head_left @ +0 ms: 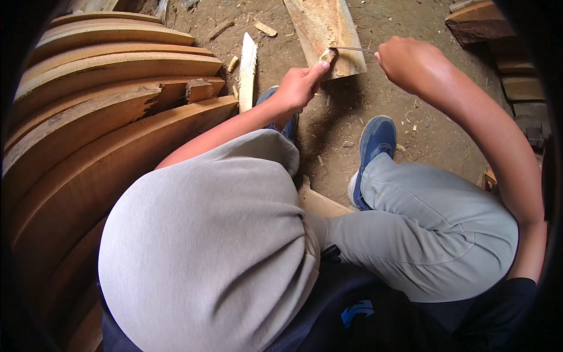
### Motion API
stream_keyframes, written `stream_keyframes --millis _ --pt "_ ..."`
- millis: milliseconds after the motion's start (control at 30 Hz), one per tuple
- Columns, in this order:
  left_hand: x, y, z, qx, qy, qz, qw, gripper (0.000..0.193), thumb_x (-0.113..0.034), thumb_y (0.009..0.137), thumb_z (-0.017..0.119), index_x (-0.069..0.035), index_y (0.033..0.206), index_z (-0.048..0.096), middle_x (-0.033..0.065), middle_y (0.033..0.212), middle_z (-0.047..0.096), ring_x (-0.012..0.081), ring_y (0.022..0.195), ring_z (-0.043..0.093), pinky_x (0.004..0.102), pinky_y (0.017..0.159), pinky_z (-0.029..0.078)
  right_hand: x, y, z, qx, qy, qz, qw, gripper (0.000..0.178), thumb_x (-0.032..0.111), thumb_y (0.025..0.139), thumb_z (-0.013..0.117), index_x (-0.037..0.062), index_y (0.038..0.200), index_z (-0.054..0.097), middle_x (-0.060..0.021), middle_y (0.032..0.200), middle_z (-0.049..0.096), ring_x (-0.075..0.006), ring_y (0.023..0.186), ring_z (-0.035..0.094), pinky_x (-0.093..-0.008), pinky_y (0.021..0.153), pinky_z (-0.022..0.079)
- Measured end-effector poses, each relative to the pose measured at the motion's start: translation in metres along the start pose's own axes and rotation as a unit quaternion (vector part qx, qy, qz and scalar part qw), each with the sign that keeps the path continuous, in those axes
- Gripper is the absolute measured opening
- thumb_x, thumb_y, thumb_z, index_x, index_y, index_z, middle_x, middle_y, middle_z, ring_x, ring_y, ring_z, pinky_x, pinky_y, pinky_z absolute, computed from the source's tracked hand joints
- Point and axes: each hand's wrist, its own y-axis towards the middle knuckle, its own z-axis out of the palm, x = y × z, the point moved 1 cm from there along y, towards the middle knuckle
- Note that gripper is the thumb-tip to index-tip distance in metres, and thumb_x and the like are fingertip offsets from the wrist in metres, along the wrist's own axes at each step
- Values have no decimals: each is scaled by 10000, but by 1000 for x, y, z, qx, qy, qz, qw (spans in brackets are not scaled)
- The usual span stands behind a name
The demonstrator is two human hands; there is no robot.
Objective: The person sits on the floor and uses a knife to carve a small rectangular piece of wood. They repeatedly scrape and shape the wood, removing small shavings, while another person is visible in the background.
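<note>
My left hand [299, 89] is closed around a short, pale piece of wood [329, 56] with a dark end, the thumb laid along it. That piece is over the near end of a wide wooden board [324, 24]. My right hand [404, 63] makes a fist around a thin metal tool [355, 49]. Its narrow shaft points left, and its tip meets the dark end of the wood piece. The fist hides the tool's handle, so I cannot tell its exact kind.
Stacked curved wooden planks [117, 97] fill the left side. A pale, splintered wood strip [248, 70] and scattered chips lie on the dirt floor [404, 20]. My blue shoes [375, 141] are below the board. More timber [481, 26] sits at the far right.
</note>
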Motion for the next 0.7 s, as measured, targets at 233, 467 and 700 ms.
stream_keyframes --millis 233,467,700 --pt "-1 -1 2 -8 2 16 1000 582 -528 908 526 -58 566 509 8 469 427 106 383 381 284 369 275 1 -4 -9 -4 -8 -27 1000 233 70 809 477 -28 862 682 -226 884 669 -361 831 671 -461 691 544" --pt "-2 -1 0 -4 22 4 1000 589 -534 905 524 -48 571 514 19 470 434 115 379 390 288 368 282 3 -5 1 -4 4 -12 1000 327 205 953 421 -15 885 654 -213 883 659 -380 830 651 -472 717 529" --pt "-5 -6 -1 -10 24 8 1000 567 -530 927 489 -88 574 454 -1 478 388 108 357 351 273 331 265 10 -4 -2 7 17 -10 1000 212 26 792 516 -7 911 688 -202 887 679 -346 844 676 -440 694 543"
